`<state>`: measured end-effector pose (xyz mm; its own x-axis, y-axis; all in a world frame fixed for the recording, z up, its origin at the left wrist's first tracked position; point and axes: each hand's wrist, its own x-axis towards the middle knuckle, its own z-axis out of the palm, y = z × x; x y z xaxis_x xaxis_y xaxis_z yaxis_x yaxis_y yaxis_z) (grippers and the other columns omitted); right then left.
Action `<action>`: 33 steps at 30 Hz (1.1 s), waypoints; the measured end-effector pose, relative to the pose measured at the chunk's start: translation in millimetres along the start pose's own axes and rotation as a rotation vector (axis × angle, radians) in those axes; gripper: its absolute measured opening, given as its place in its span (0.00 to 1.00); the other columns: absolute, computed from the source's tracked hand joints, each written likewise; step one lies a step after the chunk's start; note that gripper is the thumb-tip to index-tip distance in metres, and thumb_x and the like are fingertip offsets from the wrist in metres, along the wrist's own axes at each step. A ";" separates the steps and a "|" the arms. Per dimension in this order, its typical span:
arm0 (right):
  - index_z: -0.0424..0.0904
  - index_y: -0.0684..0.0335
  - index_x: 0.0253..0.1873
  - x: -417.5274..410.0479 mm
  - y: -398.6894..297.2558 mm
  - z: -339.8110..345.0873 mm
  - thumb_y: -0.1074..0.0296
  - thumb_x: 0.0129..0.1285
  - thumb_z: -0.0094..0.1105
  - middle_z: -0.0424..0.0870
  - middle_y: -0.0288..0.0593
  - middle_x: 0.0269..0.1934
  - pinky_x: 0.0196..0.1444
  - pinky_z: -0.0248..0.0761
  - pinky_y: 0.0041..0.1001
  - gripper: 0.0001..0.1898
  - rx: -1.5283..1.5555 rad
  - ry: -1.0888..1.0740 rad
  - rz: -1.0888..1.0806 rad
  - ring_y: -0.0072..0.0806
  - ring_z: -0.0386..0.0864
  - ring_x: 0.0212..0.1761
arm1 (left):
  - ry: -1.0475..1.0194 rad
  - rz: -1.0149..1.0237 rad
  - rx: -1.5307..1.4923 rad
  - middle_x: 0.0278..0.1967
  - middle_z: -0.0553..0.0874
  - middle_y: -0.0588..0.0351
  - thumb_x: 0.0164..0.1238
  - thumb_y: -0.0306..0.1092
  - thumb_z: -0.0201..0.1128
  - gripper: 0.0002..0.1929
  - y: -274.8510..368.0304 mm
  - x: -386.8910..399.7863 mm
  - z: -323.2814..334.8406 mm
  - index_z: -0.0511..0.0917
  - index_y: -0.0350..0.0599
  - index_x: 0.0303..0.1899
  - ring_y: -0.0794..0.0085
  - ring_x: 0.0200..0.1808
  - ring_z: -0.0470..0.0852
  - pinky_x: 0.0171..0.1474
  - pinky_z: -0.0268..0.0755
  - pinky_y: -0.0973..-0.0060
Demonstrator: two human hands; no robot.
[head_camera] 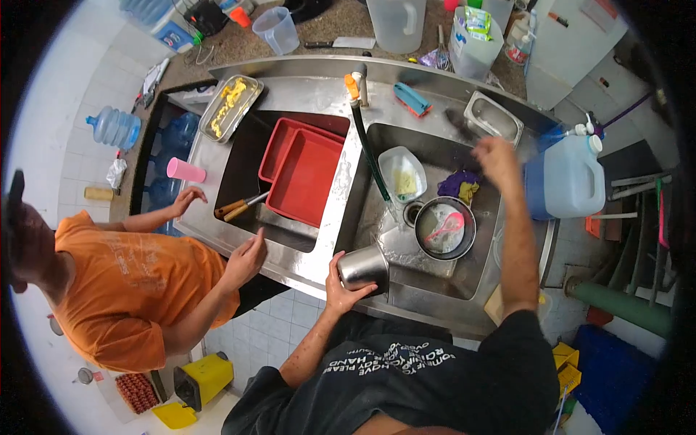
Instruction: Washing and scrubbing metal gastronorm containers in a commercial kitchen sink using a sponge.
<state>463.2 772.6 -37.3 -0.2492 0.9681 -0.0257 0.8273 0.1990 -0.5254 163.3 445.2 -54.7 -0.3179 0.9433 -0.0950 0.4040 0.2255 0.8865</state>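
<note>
My left hand (pixel 345 285) grips a stainless steel container (pixel 364 269) over the front rim of the right sink basin. My right hand (pixel 496 157) is raised near a rectangular steel pan (pixel 493 118) at the back right; its fingers are blurred, and whether it touches the pan I cannot tell. In the right basin (pixel 473 272) stand a round pot (pixel 446 253) with a pink spoon (pixel 448 225) and cloudy liquid, a white plastic tub (pixel 402 174) and a purple and yellow cloth (pixel 459 185). A dark green hose (pixel 370 147) runs from the tap and lets out water.
Red trays (pixel 307 176) and wooden-handled tools lie in the left basin. A steel tray (pixel 231 109) with yellow residue, a pink cup (pixel 186 170) and a blue brush (pixel 412 99) rest around it. A co-worker (pixel 136 288) stands at left; a large jug (pixel 571 176) is at right.
</note>
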 end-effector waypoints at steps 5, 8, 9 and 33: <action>0.79 0.69 0.30 -91.9 -21.1 217.3 0.64 0.50 0.61 0.80 0.52 0.25 0.35 0.70 0.33 0.11 0.166 -0.566 0.209 0.35 0.78 0.29 | -0.084 -0.061 -0.160 0.50 0.69 0.47 0.30 0.36 0.79 0.50 -3.9 -6.1 7.1 0.54 0.41 0.59 0.65 0.51 0.71 0.54 0.65 0.70; 0.75 0.69 0.31 -111.8 -9.8 297.9 0.60 0.58 0.54 0.74 0.46 0.17 0.17 0.65 0.34 0.15 0.375 -0.660 0.416 0.35 0.71 0.14 | -0.146 -0.007 -0.074 0.51 0.68 0.47 0.30 0.35 0.79 0.50 -3.6 -12.7 5.3 0.54 0.41 0.59 0.65 0.52 0.70 0.54 0.65 0.70; 0.74 0.69 0.31 -115.2 -9.9 315.0 0.59 0.60 0.51 0.72 0.45 0.16 0.13 0.62 0.34 0.15 0.429 -0.528 0.534 0.34 0.69 0.11 | -0.141 -0.009 -0.051 0.51 0.67 0.47 0.30 0.35 0.79 0.51 -3.2 -17.2 5.0 0.54 0.41 0.59 0.66 0.52 0.69 0.54 0.65 0.70; 0.64 0.55 0.31 -156.3 -30.4 312.1 0.66 0.64 0.43 0.64 0.34 0.19 0.13 0.50 0.24 0.06 1.446 -0.527 0.991 0.21 0.57 0.13 | -0.142 0.018 -0.046 0.52 0.67 0.44 0.27 0.45 0.79 0.53 -17.6 -106.6 -54.0 0.56 0.36 0.58 0.60 0.54 0.69 0.56 0.62 0.67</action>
<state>319.9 567.6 -282.8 -0.3461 0.4338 -0.8319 -0.2104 -0.9000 -0.3818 143.8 327.5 -35.6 -0.1853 0.9728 -0.1390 0.3676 0.1998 0.9083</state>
